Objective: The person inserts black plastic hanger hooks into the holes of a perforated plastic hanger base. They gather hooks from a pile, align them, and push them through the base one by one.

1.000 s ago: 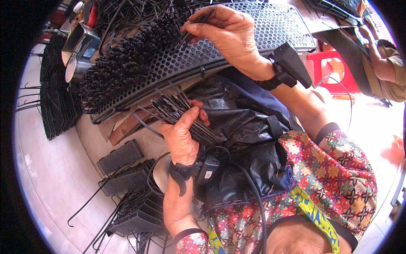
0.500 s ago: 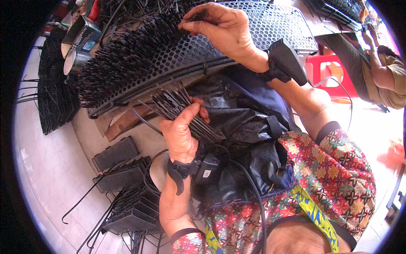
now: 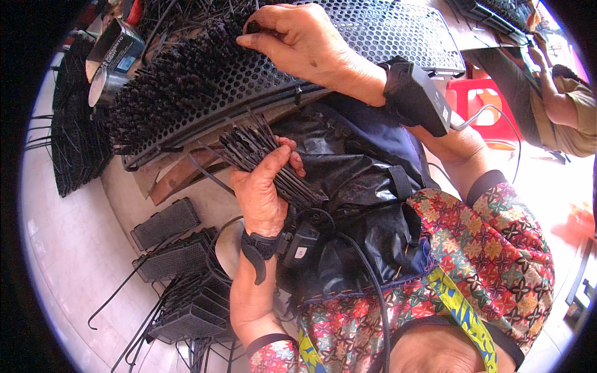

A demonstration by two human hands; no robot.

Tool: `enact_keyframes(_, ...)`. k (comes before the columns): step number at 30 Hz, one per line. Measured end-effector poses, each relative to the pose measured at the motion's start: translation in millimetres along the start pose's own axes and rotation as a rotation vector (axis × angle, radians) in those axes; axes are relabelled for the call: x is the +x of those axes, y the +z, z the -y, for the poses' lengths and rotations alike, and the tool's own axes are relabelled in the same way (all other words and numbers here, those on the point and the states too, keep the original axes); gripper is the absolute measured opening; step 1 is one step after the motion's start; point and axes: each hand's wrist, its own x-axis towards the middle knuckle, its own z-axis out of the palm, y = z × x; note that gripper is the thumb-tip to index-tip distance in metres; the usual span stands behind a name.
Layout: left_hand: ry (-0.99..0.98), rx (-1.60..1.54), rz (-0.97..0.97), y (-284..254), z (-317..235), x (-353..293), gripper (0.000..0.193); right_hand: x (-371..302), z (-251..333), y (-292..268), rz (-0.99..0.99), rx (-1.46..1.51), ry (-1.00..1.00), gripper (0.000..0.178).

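My left hand (image 3: 260, 196) is closed around a bundle of thin black sticks (image 3: 249, 146), held at a slant over my lap. Above it, my right hand (image 3: 311, 50) has thumb and fingers pinched together over a black perforated rack (image 3: 398, 34). Something small and dark shows between those fingers, too hidden to name. Upright black sticks (image 3: 180, 81) fill the rack's left part in dense rows, and my right fingertips are at their right-hand edge. Bare round holes show on the rack's right side.
A box (image 3: 118, 53) and a metal can (image 3: 106, 87) stand left of the rack. Black wire-legged racks (image 3: 193, 317) are stacked on the floor at lower left. A red plastic stool (image 3: 482, 105) and another person (image 3: 563, 105) are at right. Cables run from my wrist devices.
My right hand has moved left and slightly down along the edge of the standing sticks. The left hand keeps its bundle, nearly in place.
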Motion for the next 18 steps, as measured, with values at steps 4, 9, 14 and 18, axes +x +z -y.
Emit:
enact_keyframes(4, 0.006, -0.013, 0.028, -0.1, -0.6, -1.6, 0.017, 9.7, 9.6, 1.0, -0.01, -0.071, -0.007, 0.026)
enact_keyframes(9, -0.011, -0.025, 0.027, -0.3, -1.1, -1.4, 0.019, 13.0, 14.1, -6.9, 0.029, 0.222, 0.083, 0.013)
enact_keyframes(14, 0.005, -0.036, -0.015, 2.5, -0.2, -1.7, 0.015, 19.6, 10.7, -5.3, -0.016, 0.24, -0.09, 0.009)
enact_keyframes(18, -0.006, -0.027, -0.017, 3.0, 0.6, -1.2, 0.016, 26.0, 6.3, -7.7, 0.1, 0.268, -0.069, 0.005)
